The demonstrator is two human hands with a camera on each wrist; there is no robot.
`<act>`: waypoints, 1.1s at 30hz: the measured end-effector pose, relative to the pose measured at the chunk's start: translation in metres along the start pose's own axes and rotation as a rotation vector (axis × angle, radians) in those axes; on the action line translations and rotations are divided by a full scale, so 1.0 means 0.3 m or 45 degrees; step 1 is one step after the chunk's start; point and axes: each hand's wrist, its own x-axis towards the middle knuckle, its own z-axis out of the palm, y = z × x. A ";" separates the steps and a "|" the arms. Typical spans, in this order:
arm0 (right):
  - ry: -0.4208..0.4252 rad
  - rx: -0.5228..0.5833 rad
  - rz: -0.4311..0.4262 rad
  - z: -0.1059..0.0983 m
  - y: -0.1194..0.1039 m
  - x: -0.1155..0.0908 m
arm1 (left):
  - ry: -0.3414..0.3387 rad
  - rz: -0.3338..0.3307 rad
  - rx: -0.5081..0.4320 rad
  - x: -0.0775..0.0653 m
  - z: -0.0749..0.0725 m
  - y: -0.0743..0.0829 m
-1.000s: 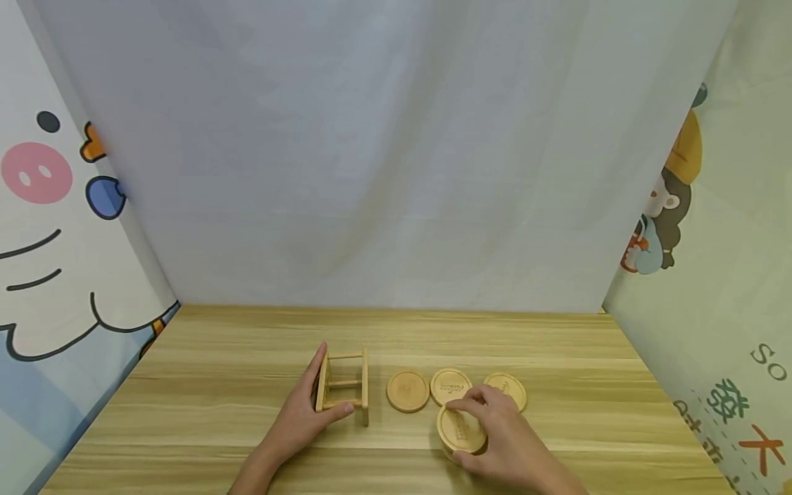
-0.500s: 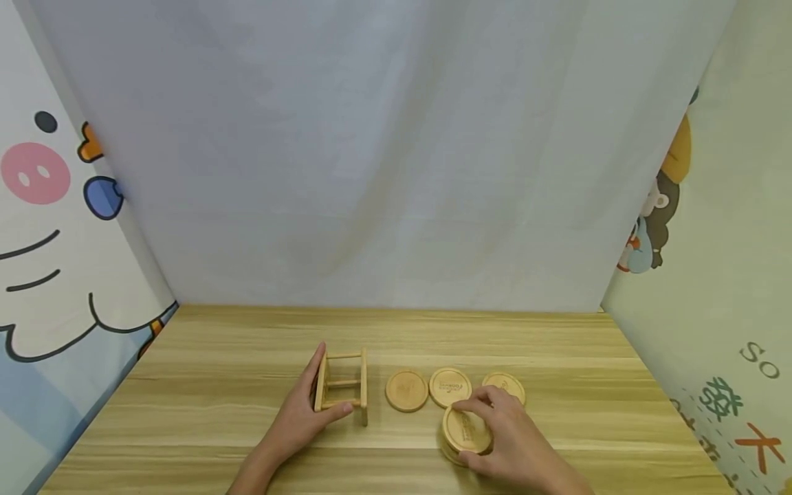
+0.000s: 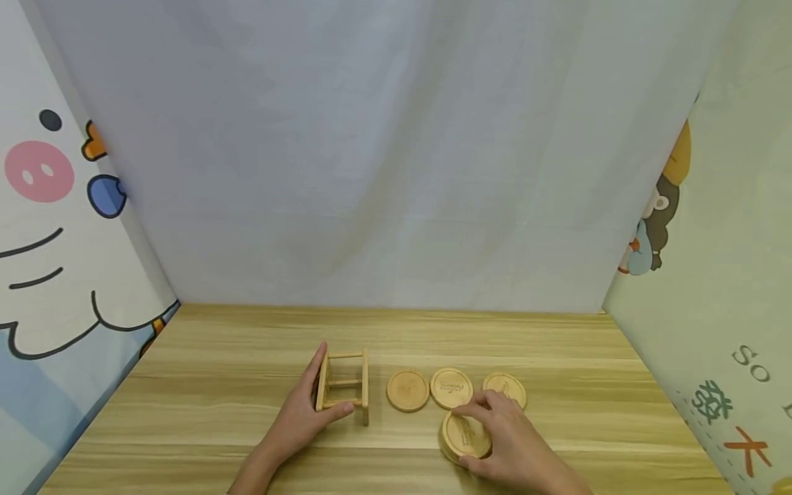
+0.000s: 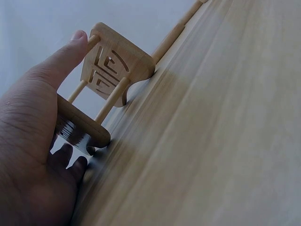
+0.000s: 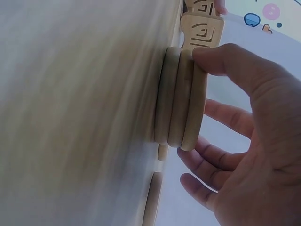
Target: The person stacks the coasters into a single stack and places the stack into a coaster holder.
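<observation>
My left hand (image 3: 297,419) grips a small wooden coaster rack (image 3: 365,385), its thumb over a dowel and its fingers behind the near side panel. Cut-out lines decorate the rack's far side panel (image 4: 134,59) in the left wrist view. To the right, my right hand (image 3: 516,440) holds the top round wooden coaster (image 3: 464,433) of a stack by its rim, between thumb and fingers. Three coasters show in that stack (image 5: 174,99) in the right wrist view. The fingers hide part of the stack's right side.
Behind the stack lie three loose coasters in a row: a left one (image 3: 408,390), a middle one (image 3: 451,388) and a right one (image 3: 506,388) partly covered by my right hand. A pale curtain (image 3: 396,172) hangs along the back edge of the wooden table (image 3: 247,344).
My right hand has shifted slightly right, bringing the top coaster from an offset position into line with the stack below. The left hand and the rack stay in place.
</observation>
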 end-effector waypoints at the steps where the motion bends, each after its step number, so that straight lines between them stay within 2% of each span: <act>1: -0.005 0.003 0.000 0.000 0.001 0.000 | 0.000 0.000 -0.001 0.000 0.000 0.000; 22: -0.037 -0.007 0.072 -0.014 0.000 -0.007 | 0.000 -0.004 -0.003 -0.003 0.000 0.002; 29: 0.063 -0.118 0.097 -0.031 0.016 -0.007 | 0.008 0.009 0.005 -0.002 0.002 0.003; 33: 0.113 -0.087 0.095 -0.036 0.027 -0.012 | 0.006 0.010 -0.005 -0.002 0.002 0.005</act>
